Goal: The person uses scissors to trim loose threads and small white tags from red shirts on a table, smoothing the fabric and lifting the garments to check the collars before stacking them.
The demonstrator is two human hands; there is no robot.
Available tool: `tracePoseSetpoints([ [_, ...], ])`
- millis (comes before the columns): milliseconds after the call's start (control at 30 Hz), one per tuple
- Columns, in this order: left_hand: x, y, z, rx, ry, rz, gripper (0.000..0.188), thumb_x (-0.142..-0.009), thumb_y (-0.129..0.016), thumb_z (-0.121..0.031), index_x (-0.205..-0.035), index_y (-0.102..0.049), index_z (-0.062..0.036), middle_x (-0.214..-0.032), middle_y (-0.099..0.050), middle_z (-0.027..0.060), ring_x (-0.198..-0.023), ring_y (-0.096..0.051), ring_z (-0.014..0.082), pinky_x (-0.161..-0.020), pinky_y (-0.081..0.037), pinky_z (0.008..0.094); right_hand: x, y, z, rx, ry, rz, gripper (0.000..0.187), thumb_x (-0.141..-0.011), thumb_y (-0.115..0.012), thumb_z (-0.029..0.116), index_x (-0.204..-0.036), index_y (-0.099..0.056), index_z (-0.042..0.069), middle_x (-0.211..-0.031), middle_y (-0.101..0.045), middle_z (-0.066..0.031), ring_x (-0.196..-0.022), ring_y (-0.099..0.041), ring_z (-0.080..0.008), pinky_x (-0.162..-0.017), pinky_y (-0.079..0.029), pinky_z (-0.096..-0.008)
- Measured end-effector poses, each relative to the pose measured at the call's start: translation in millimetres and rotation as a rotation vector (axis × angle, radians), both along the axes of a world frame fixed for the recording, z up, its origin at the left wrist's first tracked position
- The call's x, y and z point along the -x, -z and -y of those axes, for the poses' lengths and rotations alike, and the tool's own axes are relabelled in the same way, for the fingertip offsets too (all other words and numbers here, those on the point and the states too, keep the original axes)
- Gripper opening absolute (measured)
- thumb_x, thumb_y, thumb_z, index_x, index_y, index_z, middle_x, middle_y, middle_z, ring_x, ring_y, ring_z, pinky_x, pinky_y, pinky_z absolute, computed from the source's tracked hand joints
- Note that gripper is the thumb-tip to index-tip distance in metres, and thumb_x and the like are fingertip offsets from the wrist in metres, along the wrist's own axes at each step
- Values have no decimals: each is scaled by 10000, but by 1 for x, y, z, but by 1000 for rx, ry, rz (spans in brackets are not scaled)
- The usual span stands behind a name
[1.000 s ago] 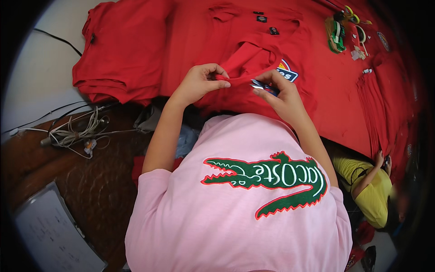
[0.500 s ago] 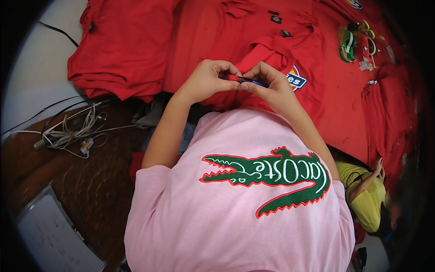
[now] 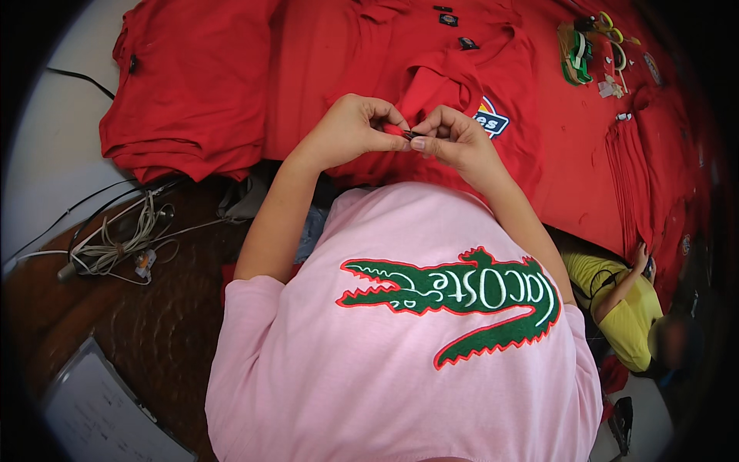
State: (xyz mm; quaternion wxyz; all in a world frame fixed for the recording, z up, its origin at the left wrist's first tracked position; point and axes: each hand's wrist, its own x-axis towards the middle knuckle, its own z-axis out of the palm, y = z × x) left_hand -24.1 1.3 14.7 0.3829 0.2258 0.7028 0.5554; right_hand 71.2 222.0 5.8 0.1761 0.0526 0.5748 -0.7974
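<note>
My left hand [image 3: 362, 132] is closed in a pinch on a fold of the red shirt [image 3: 446, 81], held up just in front of my body. Facing it, my right hand [image 3: 456, 145] is closed around small thread snips [image 3: 413, 133]. Only their dark tip shows now, against the pinched red cloth; the fingers hide the rest. The shirt spreads on the table beyond my hands, with a multicoloured chest print [image 3: 491, 119] beside my right hand and a dark neck label [image 3: 467, 44] farther off.
A stack of folded red shirts [image 3: 185, 85] lies at the left, more red garments [image 3: 654, 169] at the right. Scissors [image 3: 606, 27] and a green tape dispenser [image 3: 576, 58] sit far right. Coiled cables [image 3: 131, 235] lie lower left. A person in yellow [image 3: 627, 316] is at the right.
My hands stay close together at the cloth. The snips' blue handle, seen earlier, is now hidden by my right fingers. The table has shifted slightly left and up in view.
</note>
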Motion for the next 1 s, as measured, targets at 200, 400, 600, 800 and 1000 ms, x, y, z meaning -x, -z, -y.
tracePoseSetpoints([
  [200, 5, -6, 0, 38, 42, -39, 184, -824, -828, -37, -986, -753, 6, -849, -743, 26, -803, -689, 62, -723, -550, 213, -4, 14, 2, -65, 26, 20, 118, -952, -732, 66, -1025, -652, 20, -884, -707, -30, -790, -637, -78, -710, -511, -219],
  [400, 9, 2, -2, -43, 27, 37, 182, -821, -839, -38, -975, -753, 7, -864, -750, 35, -806, -691, 66, -729, -544, 207, -8, 14, 4, 20, 170, 48, 121, -954, -726, 44, -1033, -636, 22, -944, -690, -38, -847, -636, -71, -760, -527, -216],
  [600, 12, 5, 0, -74, 31, 111, 190, -811, -842, -45, -970, -756, 14, -894, -750, 42, -829, -677, 78, -762, -534, 229, -7, 13, 9, -100, 109, -80, 185, -919, -749, -17, -1031, -607, 20, -1014, -677, -46, -927, -656, -73, -841, -555, -233],
  [800, 16, 2, -3, -12, 46, 37, 239, -778, -858, -94, -966, -762, 17, -871, -735, 31, -826, -637, 83, -767, -504, 258, 1, 8, 13, -64, 100, -41, 187, -926, -738, -12, -1034, -591, 29, -1015, -689, -47, -891, -644, -62, -818, -533, -217],
  [1000, 20, 6, -2, 1, 59, 63, 239, -778, -863, -94, -959, -758, 21, -863, -732, 24, -819, -636, 77, -766, -504, 253, 5, 10, 12, -96, 81, -35, 153, -943, -725, 22, -1028, -599, 38, -946, -677, -26, -771, -597, -38, -662, -464, -191],
])
